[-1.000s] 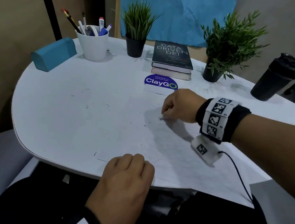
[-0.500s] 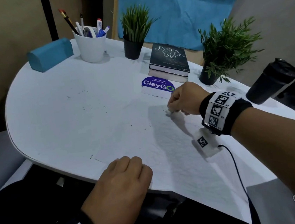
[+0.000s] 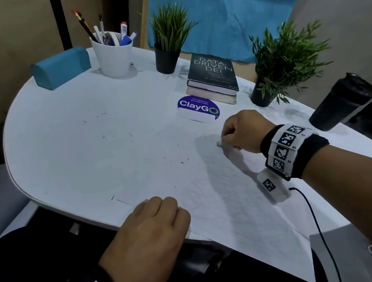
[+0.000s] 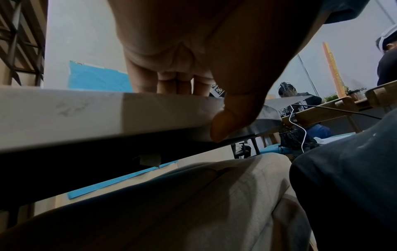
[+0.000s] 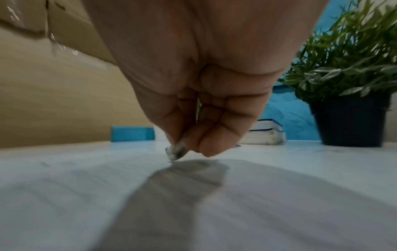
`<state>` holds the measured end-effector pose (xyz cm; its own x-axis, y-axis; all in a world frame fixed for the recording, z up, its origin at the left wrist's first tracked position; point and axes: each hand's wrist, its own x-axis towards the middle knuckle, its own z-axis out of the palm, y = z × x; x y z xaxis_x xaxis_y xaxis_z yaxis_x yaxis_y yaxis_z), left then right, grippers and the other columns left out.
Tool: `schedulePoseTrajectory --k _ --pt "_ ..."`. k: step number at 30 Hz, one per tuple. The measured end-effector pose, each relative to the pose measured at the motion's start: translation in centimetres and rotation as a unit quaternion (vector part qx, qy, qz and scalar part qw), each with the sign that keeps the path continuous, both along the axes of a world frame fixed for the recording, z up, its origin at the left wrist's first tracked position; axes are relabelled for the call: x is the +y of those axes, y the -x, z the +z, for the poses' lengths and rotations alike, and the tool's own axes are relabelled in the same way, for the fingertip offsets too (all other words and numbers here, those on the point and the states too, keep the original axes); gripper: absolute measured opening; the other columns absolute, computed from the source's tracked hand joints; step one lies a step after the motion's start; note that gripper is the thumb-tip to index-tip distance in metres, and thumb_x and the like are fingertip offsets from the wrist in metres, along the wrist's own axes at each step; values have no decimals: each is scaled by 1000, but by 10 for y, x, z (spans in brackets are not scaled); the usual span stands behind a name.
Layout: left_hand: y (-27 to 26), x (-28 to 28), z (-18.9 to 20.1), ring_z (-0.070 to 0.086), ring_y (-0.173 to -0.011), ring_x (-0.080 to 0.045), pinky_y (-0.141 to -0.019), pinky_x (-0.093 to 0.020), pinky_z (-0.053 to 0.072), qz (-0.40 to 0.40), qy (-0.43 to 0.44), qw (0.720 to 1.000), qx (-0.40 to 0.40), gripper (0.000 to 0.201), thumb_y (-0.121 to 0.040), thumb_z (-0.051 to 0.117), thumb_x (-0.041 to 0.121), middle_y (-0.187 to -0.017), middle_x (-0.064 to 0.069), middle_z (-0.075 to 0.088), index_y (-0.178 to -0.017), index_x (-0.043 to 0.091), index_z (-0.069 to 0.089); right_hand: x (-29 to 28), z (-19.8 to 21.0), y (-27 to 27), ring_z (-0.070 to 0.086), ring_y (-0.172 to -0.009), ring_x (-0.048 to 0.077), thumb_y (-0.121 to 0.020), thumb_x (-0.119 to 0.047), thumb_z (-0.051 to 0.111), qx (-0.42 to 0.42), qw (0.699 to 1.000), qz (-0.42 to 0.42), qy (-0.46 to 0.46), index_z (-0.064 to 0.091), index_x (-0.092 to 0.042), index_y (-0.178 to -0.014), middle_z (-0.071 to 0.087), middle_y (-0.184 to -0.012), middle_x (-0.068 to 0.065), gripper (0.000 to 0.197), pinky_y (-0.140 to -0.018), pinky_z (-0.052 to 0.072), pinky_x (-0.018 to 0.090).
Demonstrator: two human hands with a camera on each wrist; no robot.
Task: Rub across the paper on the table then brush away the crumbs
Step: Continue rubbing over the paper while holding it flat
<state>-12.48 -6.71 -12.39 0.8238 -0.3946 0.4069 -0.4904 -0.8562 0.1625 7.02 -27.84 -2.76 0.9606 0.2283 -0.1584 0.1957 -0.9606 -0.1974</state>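
A large white paper [image 3: 221, 194] lies on the white table [image 3: 66, 154] and overhangs its near edge. My right hand [image 3: 224, 140] pinches a small grey-smudged eraser [image 3: 219, 145], whose tip touches the paper [image 5: 279, 195]. The right wrist view shows the eraser [image 5: 176, 152] sticking out below the bunched fingers of my right hand [image 5: 189, 146]. My left hand [image 3: 161, 215] holds the paper's near edge down with bent fingers. From the left wrist, the left hand [image 4: 206, 110] has its thumb against the table rim [image 4: 86, 115]. Dark crumbs [image 3: 181, 162] dot the paper.
A ClayGo card [image 3: 197, 109] stands just beyond the right hand, with stacked books [image 3: 213, 77] behind it. Two potted plants [image 3: 165, 41] [image 3: 283, 64], a pen cup [image 3: 113, 54], a blue box [image 3: 60, 67] and a black tumbler [image 3: 340, 102] ring the far side.
My right hand has slid the eraser to the right across the paper, a little farther from me. My left hand has stayed at the paper's near edge.
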Motion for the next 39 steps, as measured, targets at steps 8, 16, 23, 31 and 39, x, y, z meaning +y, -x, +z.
schedulePoseTrajectory --k 8,16,23,31,39 --pt "0 0 0 53 -67 -23 -61 -35 51 -2 -5 1000 -14 49 -83 16 1 -80 -4 57 -81 13 63 20 -7 11 61 -77 14 -79 -35 77 0 997 80 14 70 -21 -79 67 -77 -7 15 -67 49 26" --pt "-1 2 5 51 -68 -21 -68 -29 29 3 -25 1000 15 34 -70 33 5 -81 -1 56 -80 17 63 34 -11 23 62 -72 7 -75 -30 80 53 988 142 -16 74 -24 -79 70 -74 -11 9 -68 49 22" --pt "1 4 7 50 -69 -20 -68 -29 29 -1 -29 999 34 32 -70 35 6 -82 -1 55 -83 17 62 53 -6 48 63 -74 4 -77 -23 76 78 973 216 -25 76 -23 -81 71 -77 -11 4 -68 48 16" --pt "1 3 9 48 -68 -19 -67 -28 27 3 -27 999 43 32 -69 34 3 -81 0 54 -80 17 60 33 -3 18 65 -77 9 -76 -26 78 15 991 133 6 76 -21 -79 70 -72 -10 6 -67 47 20" --pt "1 1 11 47 -68 -19 -65 -27 25 12 -38 998 48 32 -69 32 3 -80 1 53 -78 18 58 25 -2 8 66 -79 10 -75 -30 80 26 995 96 22 76 -24 -76 71 -73 -10 7 -70 53 26"
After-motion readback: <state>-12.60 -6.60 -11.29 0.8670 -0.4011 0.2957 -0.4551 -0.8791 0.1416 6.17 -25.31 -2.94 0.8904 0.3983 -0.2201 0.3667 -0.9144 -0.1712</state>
